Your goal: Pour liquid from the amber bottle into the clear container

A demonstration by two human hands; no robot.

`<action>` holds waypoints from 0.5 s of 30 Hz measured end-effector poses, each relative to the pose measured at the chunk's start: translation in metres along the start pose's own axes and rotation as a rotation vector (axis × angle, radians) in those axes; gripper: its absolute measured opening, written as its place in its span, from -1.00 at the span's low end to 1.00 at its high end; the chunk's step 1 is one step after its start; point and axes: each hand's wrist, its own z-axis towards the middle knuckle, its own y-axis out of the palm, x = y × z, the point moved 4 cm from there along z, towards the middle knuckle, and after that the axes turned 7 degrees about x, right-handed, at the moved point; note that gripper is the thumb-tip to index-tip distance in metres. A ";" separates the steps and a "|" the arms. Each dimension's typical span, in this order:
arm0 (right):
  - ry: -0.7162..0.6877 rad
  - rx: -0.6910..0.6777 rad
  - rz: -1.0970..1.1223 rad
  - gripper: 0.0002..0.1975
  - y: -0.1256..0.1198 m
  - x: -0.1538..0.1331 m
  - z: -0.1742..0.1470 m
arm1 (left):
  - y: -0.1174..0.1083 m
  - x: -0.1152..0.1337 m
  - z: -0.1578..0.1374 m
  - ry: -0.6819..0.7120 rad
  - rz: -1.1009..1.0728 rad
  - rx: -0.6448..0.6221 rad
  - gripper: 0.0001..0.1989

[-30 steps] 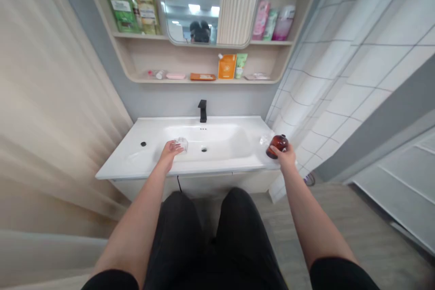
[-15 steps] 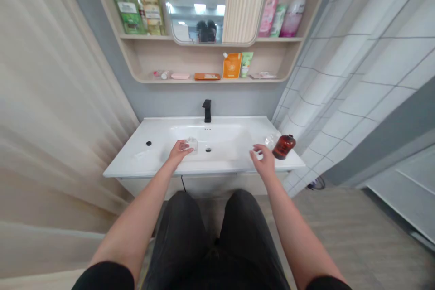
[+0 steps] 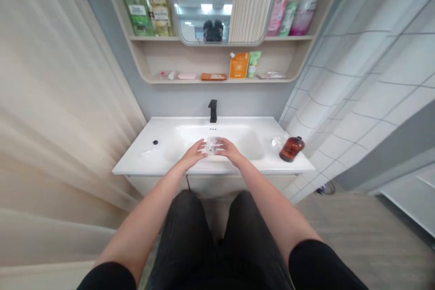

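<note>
**Clear container (image 3: 211, 145) held between two hands over the basin (image 3: 249, 143)**

In the head view, the only one, the clear container is in front of the black tap (image 3: 212, 111), above or inside the white basin; the angle does not settle which. The right hand (image 3: 229, 149) has its fingers curled over the container's right side, and its grip seems to pinch it there. The left hand (image 3: 193, 154) comes in from the other side, thumb and fingers spread apart, their tips at the container's left edge. Whether that grip presses on it or stops just beside it, I cannot tell.

As for progress, the handling of the container looks to be midway: it is in hand and not yet set down on the table (image 3: 137, 163). Any contents are too small to make out, and no stream shows at the tap. An amber bottle (image 3: 292, 149) rests on the table to the right of the basin, neck upward and free of both hands, so nothing is being done with it at this moment. Just beside it lies a crumpled-looking transparent item (image 3: 277, 143), also untouched. A small dark round piece (image 3: 155, 142) sits on the table's left part, well apart from the hands.
</note>
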 end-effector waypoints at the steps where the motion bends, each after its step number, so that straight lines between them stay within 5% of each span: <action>1: -0.003 0.048 -0.010 -0.32 -0.006 0.005 -0.001 | -0.019 -0.001 -0.001 0.002 0.081 0.063 -0.27; 5: 0.012 0.182 -0.005 -0.41 -0.027 0.027 -0.007 | -0.131 0.008 -0.012 0.177 0.521 0.420 -0.67; 9: 0.054 0.180 -0.032 -0.40 -0.031 0.033 -0.007 | -0.236 0.008 -0.025 0.123 0.984 0.536 -0.63; 12: 0.063 0.137 -0.035 -0.36 -0.027 0.030 -0.006 | -0.277 -0.005 -0.029 -0.086 1.145 0.441 -0.60; 15: 0.034 0.113 -0.037 -0.34 -0.025 0.027 -0.007 | -0.281 -0.011 -0.028 -0.113 1.170 0.382 -0.70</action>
